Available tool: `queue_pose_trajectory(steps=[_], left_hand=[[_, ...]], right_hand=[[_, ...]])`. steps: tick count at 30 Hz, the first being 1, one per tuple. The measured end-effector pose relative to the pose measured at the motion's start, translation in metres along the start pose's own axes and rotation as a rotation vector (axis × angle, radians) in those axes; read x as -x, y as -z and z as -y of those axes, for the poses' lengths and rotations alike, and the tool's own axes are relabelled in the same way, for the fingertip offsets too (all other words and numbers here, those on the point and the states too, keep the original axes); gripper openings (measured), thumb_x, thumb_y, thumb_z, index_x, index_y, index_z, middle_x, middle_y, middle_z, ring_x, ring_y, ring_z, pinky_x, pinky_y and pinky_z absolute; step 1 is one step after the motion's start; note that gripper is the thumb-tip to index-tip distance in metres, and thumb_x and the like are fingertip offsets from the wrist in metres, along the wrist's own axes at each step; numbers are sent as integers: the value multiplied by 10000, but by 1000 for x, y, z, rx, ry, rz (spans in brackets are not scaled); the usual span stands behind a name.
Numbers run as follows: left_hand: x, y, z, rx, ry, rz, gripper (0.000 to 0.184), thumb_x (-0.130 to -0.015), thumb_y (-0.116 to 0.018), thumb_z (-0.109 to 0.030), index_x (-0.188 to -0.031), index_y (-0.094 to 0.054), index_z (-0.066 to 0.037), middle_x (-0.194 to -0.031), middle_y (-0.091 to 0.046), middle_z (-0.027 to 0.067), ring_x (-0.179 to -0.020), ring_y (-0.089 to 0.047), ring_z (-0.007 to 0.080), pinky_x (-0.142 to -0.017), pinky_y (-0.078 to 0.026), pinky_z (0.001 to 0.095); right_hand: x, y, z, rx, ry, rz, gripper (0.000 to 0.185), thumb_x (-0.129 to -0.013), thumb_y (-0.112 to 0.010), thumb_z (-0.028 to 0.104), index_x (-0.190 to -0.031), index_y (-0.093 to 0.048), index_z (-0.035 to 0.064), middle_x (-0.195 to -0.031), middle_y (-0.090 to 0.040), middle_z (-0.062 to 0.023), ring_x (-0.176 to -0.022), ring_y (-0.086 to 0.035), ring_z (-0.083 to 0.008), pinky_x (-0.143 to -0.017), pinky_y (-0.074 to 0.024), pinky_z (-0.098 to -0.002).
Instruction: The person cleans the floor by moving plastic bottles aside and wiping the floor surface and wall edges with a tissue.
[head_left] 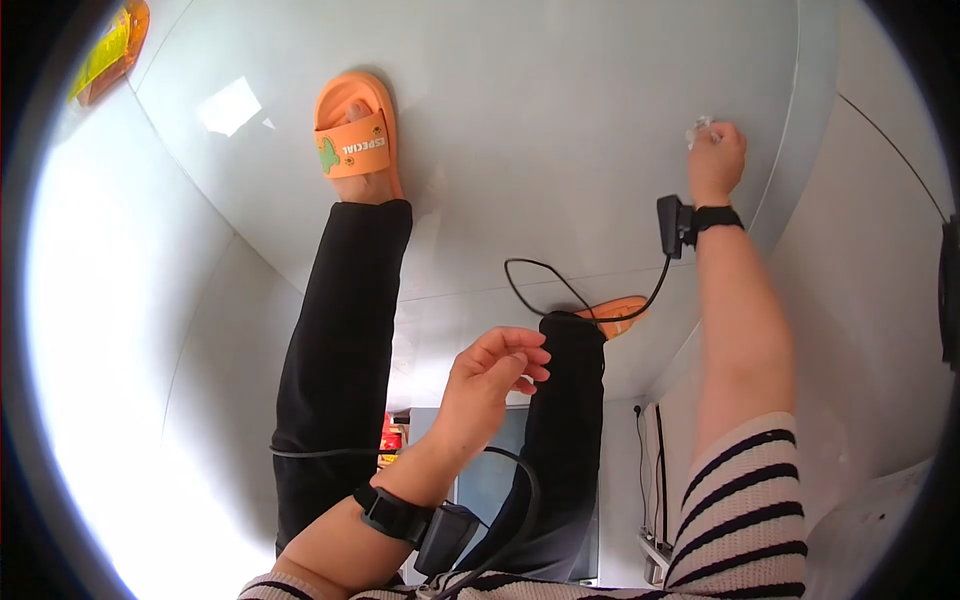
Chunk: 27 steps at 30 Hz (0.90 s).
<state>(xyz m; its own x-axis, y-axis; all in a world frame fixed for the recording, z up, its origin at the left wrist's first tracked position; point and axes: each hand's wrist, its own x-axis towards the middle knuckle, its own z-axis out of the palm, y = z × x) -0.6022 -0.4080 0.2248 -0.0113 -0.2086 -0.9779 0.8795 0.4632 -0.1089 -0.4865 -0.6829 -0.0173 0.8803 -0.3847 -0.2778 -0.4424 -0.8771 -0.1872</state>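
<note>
My right hand point(718, 160) reaches down to the pale floor at the upper right, its fingers closed around a crumpled whitish scrap point(700, 128). Whether the scrap is tissue or thin plastic I cannot tell. Nearer to me, my left hand point(490, 375) hangs in the air in front of my knee, with loosely bent fingers and nothing in them. Each wrist wears a black strap with a small box; the right box point(672, 227) and the left box point(447, 537) both trail black cables.
Pale tiles point(560, 120) make up the floor, with a wall at the right. My feet wear orange slippers point(355, 140). A yellow and orange package point(108, 55) lies at the upper left. A looped black cable point(530, 262) hangs by my right leg.
</note>
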Motion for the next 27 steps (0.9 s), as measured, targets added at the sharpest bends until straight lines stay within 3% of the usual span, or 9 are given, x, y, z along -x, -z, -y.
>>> queue_pose_trajectory(steps=[6,8,10,12,16,18,22,25,27], left_hand=[[-3,-2,-2,-15,10,-8,192,-866,-444,-51,-1000,-579,-29,-892,-617,74,-807,-587,156,-714,-453,274],[-2,0,1,-24,-2,-3,191,-867,-443,-52,-999,-579,-28,-892,-616,75,-804,-586,157,-713,-453,274],[-4,0,1,-25,-3,-31,189,-867,-443,-49,-997,-578,-27,-894,-615,74,-807,-585,155,-712,-451,273],[-5,0,-1,-23,-14,-15,190,-867,-441,-49,-997,-578,-28,-895,-614,73,-808,-583,155,-713,-449,273],[-3,-1,1,-14,-26,20,192,-868,-439,-51,-1000,-577,-30,-901,-611,70,-813,-578,155,-719,-446,276],[-2,-1,2,-10,-6,9,193,-869,-438,-52,-1001,-577,-31,-901,-611,69,-812,-579,154,-721,-445,278],[-2,1,-2,-1,-6,-21,199,-870,-433,-51,-1008,-575,-31,-905,-613,66,-814,-580,152,-728,-445,280],[0,-2,-4,-3,-25,8,203,-868,-431,-49,-1013,-571,-29,-906,-611,68,-814,-579,149,-729,-445,280],[-1,0,-3,-23,-25,8,202,-868,-430,-51,-1012,-570,-29,-905,-610,69,-816,-578,149,-730,-445,278]], right_hand=[[4,0,-4,48,183,93,94,-783,-569,143,-841,-553,72,-921,-538,-98,-813,-561,-303,-701,-465,-397],[-16,2,-10,21,41,16,81,-786,-565,146,-835,-542,86,-925,-534,-80,-823,-554,-302,-705,-464,-404],[-6,0,-8,-6,58,-12,79,-789,-561,141,-839,-542,84,-924,-533,-80,-816,-554,-307,-704,-465,-404],[20,-11,1,44,176,51,91,-787,-564,139,-840,-548,68,-913,-535,-103,-792,-555,-322,-696,-463,-404],[28,-8,5,-22,79,207,103,-773,-574,139,-846,-548,70,-916,-532,-109,-813,-554,-325,-701,-463,-406],[-4,-11,-20,49,32,-30,102,-772,-577,143,-854,-543,92,-934,-524,-86,-824,-557,-307,-705,-466,-403],[2,-1,-17,94,115,-61,104,-772,-576,146,-859,-545,98,-934,-524,-88,-841,-560,-305,-710,-468,-404],[37,0,-6,21,-38,172,114,-772,-578,153,-847,-548,72,-914,-533,-117,-840,-550,-319,-723,-458,-411],[22,-9,-17,18,-1,90,106,-778,-575,158,-844,-547,80,-922,-530,-106,-837,-551,-311,-727,-459,-407]])
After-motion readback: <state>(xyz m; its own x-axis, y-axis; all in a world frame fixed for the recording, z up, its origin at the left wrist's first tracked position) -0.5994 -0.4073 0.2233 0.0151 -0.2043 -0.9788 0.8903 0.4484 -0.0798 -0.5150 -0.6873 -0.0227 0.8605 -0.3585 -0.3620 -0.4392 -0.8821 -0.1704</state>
